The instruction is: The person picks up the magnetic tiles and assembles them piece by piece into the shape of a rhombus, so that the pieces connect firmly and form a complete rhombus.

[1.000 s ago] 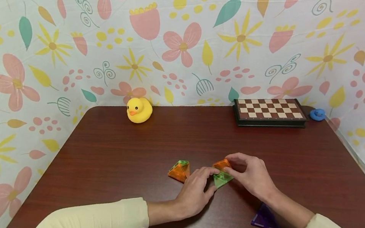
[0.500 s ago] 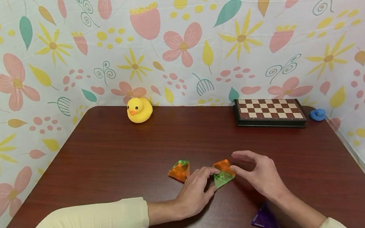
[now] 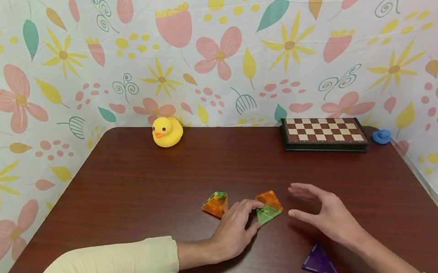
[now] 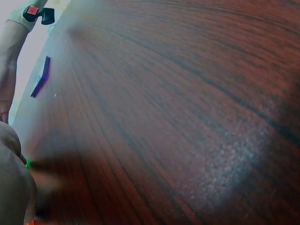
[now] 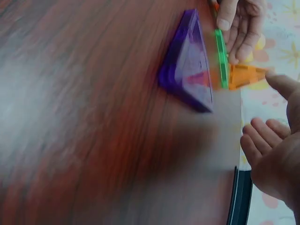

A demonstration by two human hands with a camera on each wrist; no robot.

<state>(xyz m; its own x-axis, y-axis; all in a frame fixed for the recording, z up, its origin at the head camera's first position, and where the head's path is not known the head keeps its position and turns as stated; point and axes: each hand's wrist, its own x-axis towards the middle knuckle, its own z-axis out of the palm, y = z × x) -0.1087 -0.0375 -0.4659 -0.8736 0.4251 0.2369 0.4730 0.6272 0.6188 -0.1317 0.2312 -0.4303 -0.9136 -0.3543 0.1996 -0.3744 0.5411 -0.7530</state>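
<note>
My left hand (image 3: 233, 230) holds the near left side of a piece made of translucent triangular magnetic tiles, with thumb and fingertips at its edges. That piece has a green part (image 3: 268, 215) in front and an orange part (image 3: 269, 199) behind. To its right, my right hand (image 3: 327, 213) hovers with thumb and fingers spread, touching nothing. A purple triangular magnetic tile (image 3: 320, 262) lies nearer me, below the right hand. Just left of my left hand stands a small orange and green tile pyramid (image 3: 216, 205), partly hidden by the fingers. In the right wrist view the orange tile (image 5: 246, 76) rises behind the green tile (image 5: 221, 58).
A yellow rubber duck (image 3: 167, 132) sits at the back left of the brown table (image 3: 134, 180). At the back right are a checkered board box (image 3: 324, 134) and a small blue duck (image 3: 381, 136). A flower-patterned cloth (image 3: 225, 26) hangs behind the table.
My right hand has let go of the orange part and drawn away to the right, its fingers spreading. The left hand and the tile piece stay where they were.
</note>
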